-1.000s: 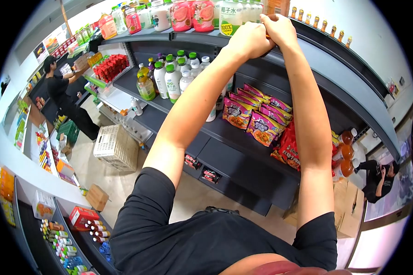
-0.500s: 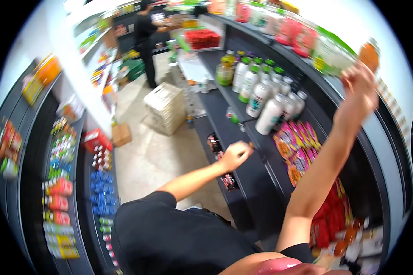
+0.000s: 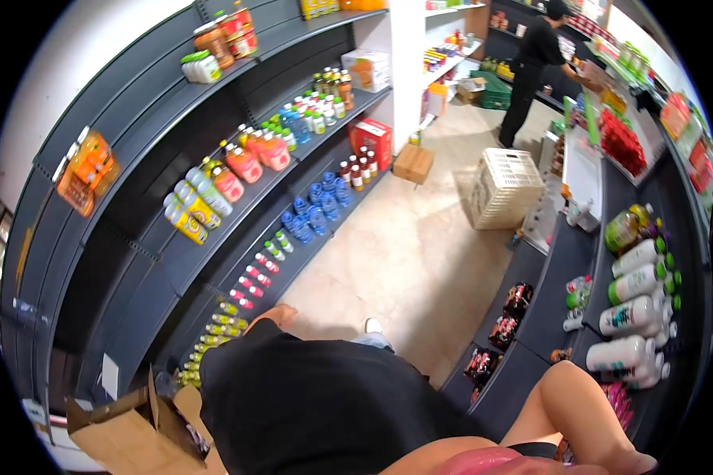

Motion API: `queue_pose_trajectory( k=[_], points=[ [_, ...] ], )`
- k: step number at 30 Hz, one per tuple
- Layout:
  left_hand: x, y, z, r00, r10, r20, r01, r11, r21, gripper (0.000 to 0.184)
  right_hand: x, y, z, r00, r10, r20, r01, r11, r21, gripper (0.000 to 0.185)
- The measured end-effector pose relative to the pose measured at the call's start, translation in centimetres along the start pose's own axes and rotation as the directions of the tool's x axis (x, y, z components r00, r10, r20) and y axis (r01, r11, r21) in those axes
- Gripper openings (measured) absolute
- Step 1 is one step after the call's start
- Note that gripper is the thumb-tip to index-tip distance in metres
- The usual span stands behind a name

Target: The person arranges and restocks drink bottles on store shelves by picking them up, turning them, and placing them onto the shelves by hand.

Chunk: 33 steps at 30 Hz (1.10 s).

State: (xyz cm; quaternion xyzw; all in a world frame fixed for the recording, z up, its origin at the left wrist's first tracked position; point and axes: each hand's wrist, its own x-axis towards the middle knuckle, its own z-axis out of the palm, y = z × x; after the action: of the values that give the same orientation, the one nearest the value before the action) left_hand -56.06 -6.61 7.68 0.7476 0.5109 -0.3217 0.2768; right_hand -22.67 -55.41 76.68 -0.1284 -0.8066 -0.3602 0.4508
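Observation:
My left hand (image 3: pixel 283 315) is low beside my black shirt (image 3: pixel 317 396), partly hidden by it. It is nearest to the small pink-labelled bottles (image 3: pixel 253 283) and the yellow-green bottles (image 3: pixel 218 332) on the bottom left shelf. I see nothing in it, but its fingers are too small and covered to read. On the right, my bent right arm (image 3: pixel 566 388) has its elbow raised, and the forearm runs down out of the picture. My right hand does not show. Large white bottles (image 3: pixel 622 356) stand on the shelf near that elbow.
Dark shelves of drinks line both sides of the aisle (image 3: pixel 372 261). An opened cardboard box (image 3: pixel 135 431) lies at lower left. Ahead are a cream crate (image 3: pixel 507 186), a small carton (image 3: pixel 413 163) and a person in black (image 3: pixel 528 75). Dark red-and-black packs (image 3: pixel 503 331) sit on the low right shelf.
My view has swung left, bringing in the left shelves. My right hand has come down from the orange-coloured bottle on the upper right shelf and left view. My left hand has dropped to my side.

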Motion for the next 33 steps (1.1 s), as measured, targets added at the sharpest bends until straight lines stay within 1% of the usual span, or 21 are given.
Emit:
queue_pose_trajectory(
  k=[3, 5, 8, 10, 12, 14, 15, 16, 17, 18, 19, 22, 23, 25, 27, 28, 29, 30, 31, 32, 33],
  points=[
    [0.6, 1.3, 2.0, 0.999, 0.039, -0.003, -0.039, 0.980, -0.197, 0.047, -1.1, 3.5, 2.1, 0.999, -0.047, -0.004, 0.047, 0.998, 0.036, 0.037],
    [1.4, 3.0, 4.1, 0.993, 0.117, 0.033, -0.106, 0.968, -0.230, 0.046, -1.6, 5.9, 3.5, 0.997, -0.073, -0.016, 0.073, 0.995, 0.064, 0.039],
    [2.8, 5.1, 7.0, 0.950, 0.276, 0.144, -0.257, 0.957, -0.133, 0.045, -2.4, 9.5, 6.1, 0.992, -0.118, -0.036, 0.121, 0.988, 0.091, 0.040],
    [4.0, 6.2, 7.2, 0.916, 0.339, 0.216, -0.332, 0.941, -0.070, 0.045, -2.9, 11.7, 7.4, 0.990, -0.135, -0.039, 0.139, 0.985, 0.106, 0.041],
    [6.0, 6.5, 5.1, 0.891, 0.382, 0.245, -0.410, 0.909, 0.074, 0.044, -3.8, 14.1, 8.8, 0.985, -0.160, -0.061, 0.166, 0.980, 0.114, 0.043],
    [7.0, 6.5, 0.2, 0.890, 0.415, 0.186, -0.451, 0.861, 0.236, 0.043, -4.9, 16.5, 10.0, 0.979, -0.185, -0.091, 0.195, 0.973, 0.123, 0.044],
    [9.8, 6.0, -0.1, 0.925, 0.377, 0.039, -0.379, 0.916, 0.131, 0.040, -5.5, 17.8, 10.7, 0.975, -0.193, -0.108, 0.206, 0.970, 0.126, 0.045],
    [11.6, 5.8, -1.3, 0.938, 0.329, -0.109, -0.331, 0.944, 0.003, 0.036, -6.1, 19.2, 11.3, 0.972, -0.202, -0.119, 0.216, 0.968, 0.126, 0.045],
    [12.1, 6.0, -3.2, 0.968, 0.223, -0.117, -0.242, 0.953, -0.181, 0.035, -6.7, 20.6, 11.8, 0.967, -0.216, -0.132, 0.232, 0.965, 0.124, 0.046],
    [12.4, 6.3, -5.3, 0.986, 0.115, -0.123, -0.152, 0.919, -0.363, 0.033, -7.5, 22.2, 12.3, 0.964, -0.221, -0.151, 0.240, 0.963, 0.124, 0.046],
    [12.3, 7.0, -6.6, 0.995, 0.005, -0.097, -0.057, 0.841, -0.538, 0.032, -8.2, 23.8, 12.7, 0.958, -0.228, -0.174, 0.252, 0.959, 0.128, 0.047],
    [15.0, 9.0, -6.2, 0.987, -0.030, -0.160, -0.104, 0.638, -0.763, 0.032, -11.1, 29.2, 14.0, 0.939, -0.227, -0.258, 0.267, 0.955, 0.131, 0.049],
    [15.0, 10.2, -6.1, 0.982, 0.000, -0.186, -0.134, 0.693, -0.708, 0.032, -12.2, 31.2, 14.4, 0.928, -0.223, -0.298, 0.271, 0.954, 0.130, 0.050],
    [13.5, 12.4, -5.8, 0.972, 0.058, -0.227, -0.183, 0.792, -0.582, 0.032, -15.0, 35.1, 15.3, 0.904, -0.174, -0.390, 0.241, 0.962, 0.128, 0.051],
    [14.9, 13.9, -1.9, 0.946, 0.153, -0.284, -0.282, 0.819, -0.499, 0.035, -19.1, 39.0, 16.4, 0.876, -0.048, -0.480, 0.127, 0.983, 0.135, 0.052],
    [14.4, 14.8, -0.8, 0.953, 0.233, -0.192, -0.298, 0.832, -0.467, 0.038, -21.6, 40.6, 17.2, 0.868, 0.060, -0.492, 0.027, 0.986, 0.166, 0.053],
    [14.0, 14.8, -0.4, 0.948, 0.305, -0.090, -0.313, 0.848, -0.428, 0.040, -25.0, 41.7, 19.5, 0.872, 0.246, -0.423, -0.166, 0.962, 0.218, 0.038],
    [13.5, 14.7, -0.2, 0.941, 0.338, -0.012, -0.312, 0.854, -0.417, 0.040, -28.4, 42.8, 21.8, 0.839, 0.431, -0.332, -0.365, 0.899, 0.243, 0.026],
    [13.2, 14.2, -0.6, 0.943, 0.327, 0.056, -0.260, 0.832, -0.489, 0.041, -32.0, 43.9, 24.1, 0.773, 0.590, -0.232, -0.543, 0.805, 0.238, 0.024],
    [13.0, 13.8, -1.6, 0.953, 0.279, 0.121, -0.149, 0.775, -0.615, 0.042, -38.3, 43.8, 25.9, 0.521, 0.829, -0.204, -0.804, 0.557, 0.208, 0.013],
    [12.8, 13.6, -3.5, 0.959, 0.196, 0.203, 0.048, 0.596, -0.801, 0.042, -45.3, 44.2, 27.9, 0.168, 0.984, -0.058, -0.927, 0.178, 0.329, 0.010]
  ],
)
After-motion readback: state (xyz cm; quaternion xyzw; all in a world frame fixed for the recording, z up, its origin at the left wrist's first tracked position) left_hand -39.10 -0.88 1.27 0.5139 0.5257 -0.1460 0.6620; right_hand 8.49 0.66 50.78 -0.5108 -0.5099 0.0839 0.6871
